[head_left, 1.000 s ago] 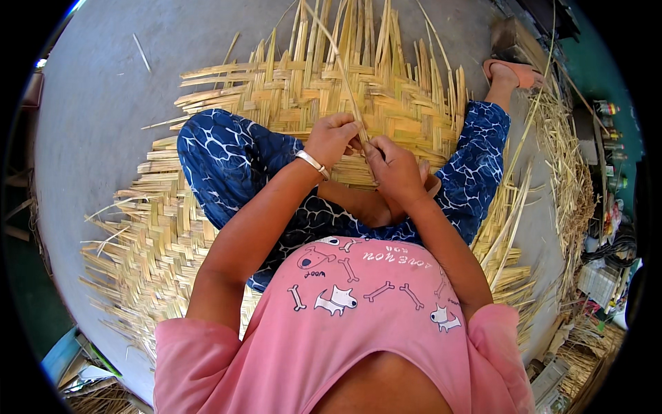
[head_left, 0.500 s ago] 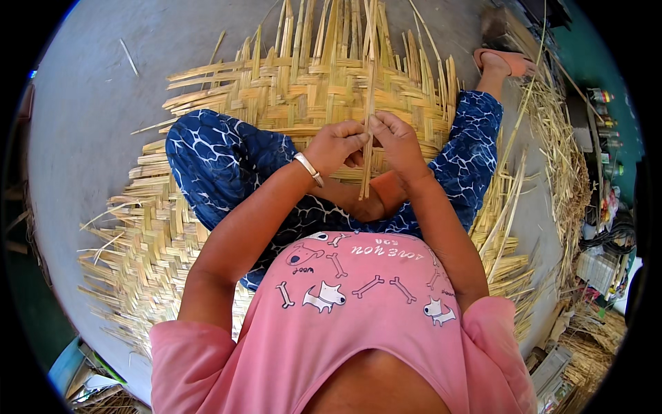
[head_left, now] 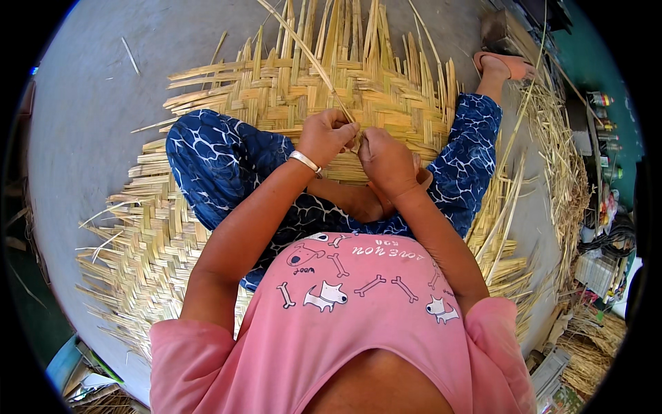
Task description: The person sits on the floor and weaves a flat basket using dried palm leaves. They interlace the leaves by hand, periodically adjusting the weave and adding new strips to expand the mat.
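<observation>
A long, thin split-cane strip (head_left: pixel 310 56) slants from the top edge down to my fingers. My left hand (head_left: pixel 325 140), with a light bangle at the wrist, pinches it close to its lower end. Right beside it, my right hand (head_left: pixel 388 160) is closed on the same end, thumb and forefinger pressed together. The very tip is partly hidden between the fingers. Both hands are held above a woven cane mat (head_left: pixel 283 100), whose loose strip ends fan out at the far edge. I sit on the mat, legs folded around the hands.
More of the weave (head_left: pixel 165 241) spreads out on my left, its ends ragged. Loose straw (head_left: pixel 569 172) is heaped along the right, near a wooden block (head_left: pixel 502 29). A pale sliver (head_left: pixel 129 55) lies on the grey floor (head_left: pixel 89 117).
The strip stood nearly upright between my hands, its lower end hanging toward me; now it leans to the far left, gripped at that end. My right hand has lowered and turned over.
</observation>
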